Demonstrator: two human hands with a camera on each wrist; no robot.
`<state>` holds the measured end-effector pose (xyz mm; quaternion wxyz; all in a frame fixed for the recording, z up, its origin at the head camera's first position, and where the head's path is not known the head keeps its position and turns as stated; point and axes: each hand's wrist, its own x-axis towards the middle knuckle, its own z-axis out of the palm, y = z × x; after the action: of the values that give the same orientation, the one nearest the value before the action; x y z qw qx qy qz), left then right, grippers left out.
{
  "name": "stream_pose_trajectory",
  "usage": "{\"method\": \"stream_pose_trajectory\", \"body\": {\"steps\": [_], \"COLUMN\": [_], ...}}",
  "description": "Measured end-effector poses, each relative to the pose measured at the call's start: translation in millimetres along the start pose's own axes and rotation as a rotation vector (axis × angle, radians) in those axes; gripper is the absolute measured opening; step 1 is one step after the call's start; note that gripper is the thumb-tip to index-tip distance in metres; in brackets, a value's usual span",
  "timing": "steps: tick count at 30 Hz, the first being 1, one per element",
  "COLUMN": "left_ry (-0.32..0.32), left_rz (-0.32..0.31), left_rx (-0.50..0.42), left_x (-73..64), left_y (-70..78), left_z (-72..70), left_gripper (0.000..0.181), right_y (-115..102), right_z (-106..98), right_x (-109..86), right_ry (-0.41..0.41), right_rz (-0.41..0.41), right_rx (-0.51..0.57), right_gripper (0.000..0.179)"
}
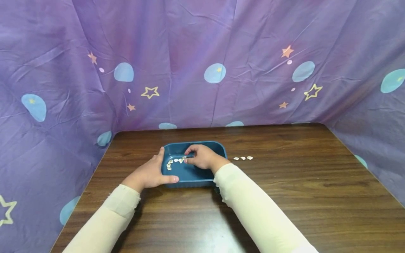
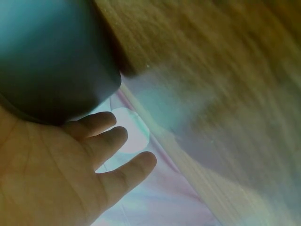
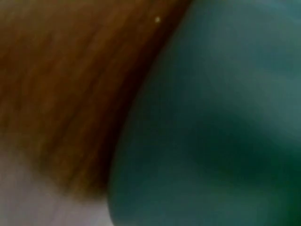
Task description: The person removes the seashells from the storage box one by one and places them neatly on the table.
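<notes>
A blue rectangular tub (image 1: 190, 174) stands on the wooden table. Inside it, small white seashells (image 1: 176, 160) form a curved line along the left and middle of the floor. My left hand (image 1: 151, 173) rests against the tub's left end, thumb on the front rim. In the left wrist view its fingers (image 2: 123, 178) are straight and spread beside the tub wall (image 2: 56, 61). Reaching over the right side, my right hand (image 1: 204, 157) has thumb and fingertips around a seashell (image 1: 185, 158) at the line's right end. The right wrist view shows the tub (image 3: 188, 117) blurred, without the hand.
Three more seashells (image 1: 243, 158) lie in a short row on the table (image 1: 284, 189), just right of the tub. A purple curtain (image 1: 190, 102) with stars and blue spots hangs behind the table's back edge and along both sides.
</notes>
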<state>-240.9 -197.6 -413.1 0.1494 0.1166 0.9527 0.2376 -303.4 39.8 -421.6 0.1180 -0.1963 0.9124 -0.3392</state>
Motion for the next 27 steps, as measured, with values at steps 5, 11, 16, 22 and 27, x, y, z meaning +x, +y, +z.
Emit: {"method": "stream_pose_trajectory", "body": {"steps": [5,11,16,22,27], "left_ry": [0.002,0.003,0.009,0.001,-0.004], "left_rz": [0.004,0.009,0.011,0.006,0.0], "left_rx": [-0.001,0.0,0.014,0.021,0.026], "left_x": [-0.7,-0.7,-0.3,-1.1,-2.3], "left_y": [0.5,1.3,1.6,1.8,2.4], "left_z": [0.5,0.4,-1.1,-1.3,-1.1], "left_gripper": [0.141,0.14,0.14,0.14,0.139], "right_y": [0.0,1.2,-1.6,-4.4,-3.5], "right_z": [2.2,3.8,2.4,2.9,3.8], "right_x": [-1.0,-0.4,-0.9,-1.5,-1.3], "right_ry": [-0.07,-0.091,-0.107,-0.142,-0.128], "right_rz": [0.038,0.055,0.061,0.071,0.061], "right_rx": [-0.045,-0.084,-0.117,-0.157,-0.158], "right_gripper": [0.04,0.044,0.049,0.051,0.041]}}
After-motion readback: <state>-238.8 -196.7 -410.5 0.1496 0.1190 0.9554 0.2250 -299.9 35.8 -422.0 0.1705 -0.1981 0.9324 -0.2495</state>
